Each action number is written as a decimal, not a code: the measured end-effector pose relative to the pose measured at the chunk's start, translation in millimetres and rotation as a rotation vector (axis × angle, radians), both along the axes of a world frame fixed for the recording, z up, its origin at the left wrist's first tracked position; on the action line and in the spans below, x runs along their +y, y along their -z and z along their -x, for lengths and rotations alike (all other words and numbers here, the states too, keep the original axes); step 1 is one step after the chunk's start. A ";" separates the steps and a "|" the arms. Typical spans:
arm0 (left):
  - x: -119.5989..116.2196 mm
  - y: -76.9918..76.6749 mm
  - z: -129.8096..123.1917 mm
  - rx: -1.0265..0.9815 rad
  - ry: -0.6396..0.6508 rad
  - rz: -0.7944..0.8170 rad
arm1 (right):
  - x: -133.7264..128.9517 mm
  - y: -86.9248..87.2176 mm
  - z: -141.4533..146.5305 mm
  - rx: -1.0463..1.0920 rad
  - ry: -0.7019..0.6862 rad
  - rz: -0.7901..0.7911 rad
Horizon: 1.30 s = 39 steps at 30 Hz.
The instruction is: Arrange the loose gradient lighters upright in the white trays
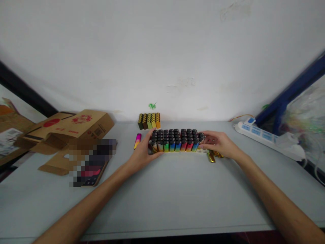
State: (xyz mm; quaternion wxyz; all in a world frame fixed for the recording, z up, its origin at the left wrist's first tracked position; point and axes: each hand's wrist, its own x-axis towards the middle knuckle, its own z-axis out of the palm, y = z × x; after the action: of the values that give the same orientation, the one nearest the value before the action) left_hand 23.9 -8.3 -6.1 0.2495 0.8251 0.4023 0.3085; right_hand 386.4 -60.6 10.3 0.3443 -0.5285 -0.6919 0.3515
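Observation:
Rows of upright lighters (175, 140) with black tops and bright coloured bodies stand packed together on the table. Against the left end of the block, my left hand (145, 147) presses with thumb and fingers around the corner. My right hand (219, 142) grips the right end, its fingertips on the last lighters. A pink and yellow lighter (137, 141) lies just left of my left hand. Several gold lighters (211, 156) lie below my right hand, partly hidden by it. Behind, near the wall, stands a smaller block of green, brown and yellow lighters (149, 121).
An open cardboard box (86, 125) lies at the left, with a phone (99, 166) partly pixelated in front of it. A white power strip (266, 135) with cables runs along the right. The wall (177, 67) closes off the table's back edge.

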 end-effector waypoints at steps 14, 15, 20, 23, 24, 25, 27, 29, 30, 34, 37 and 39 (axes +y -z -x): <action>-0.8 -1.7 -0.9 -0.011 0.007 0.029 | -8.1 -13.2 4.4 0.133 0.102 -0.057; -1.1 -1.9 -1.1 -0.008 0.005 0.026 | -8.7 -14.6 4.2 0.141 0.110 -0.062; -0.8 -0.7 -0.6 0.015 -0.002 -0.019 | -8.9 -17.9 0.6 0.166 0.143 -0.087; 0.9 1.9 0.4 0.020 0.001 -0.039 | -8.7 -20.4 -6.7 0.139 0.191 -0.105; 1.3 2.6 0.7 0.019 0.002 -0.042 | -9.0 -21.7 -10.1 0.119 0.217 -0.117; 1.6 3.0 0.9 0.017 0.005 -0.042 | -9.4 -23.0 -13.8 0.095 0.242 -0.126; 1.5 3.0 1.0 0.013 0.010 -0.038 | -10.9 -25.5 -20.7 0.027 0.263 -0.125; 0.8 2.1 0.8 0.014 0.012 -0.026 | -12.8 -26.8 -25.4 -0.058 0.238 -0.115; 0.4 1.5 0.7 0.015 0.012 -0.021 | -13.7 -26.9 -26.6 -0.108 0.216 -0.113; -0.2 0.9 0.5 0.022 0.000 -0.024 | -15.4 -25.1 -26.0 -0.368 0.140 -0.110; 0.4 2.1 0.7 0.028 -0.006 -0.041 | -14.3 -23.1 -24.5 -0.502 0.122 -0.129; 0.6 2.5 0.8 0.032 -0.003 -0.043 | -12.8 -21.6 -24.0 -0.557 0.118 -0.151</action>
State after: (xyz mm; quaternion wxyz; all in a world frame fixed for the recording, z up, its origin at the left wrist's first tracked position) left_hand 23.1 -7.7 -8.6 0.2247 0.8344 0.4007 0.3045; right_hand 410.4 -73.4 31.9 0.1992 -0.6168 -0.7520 0.1199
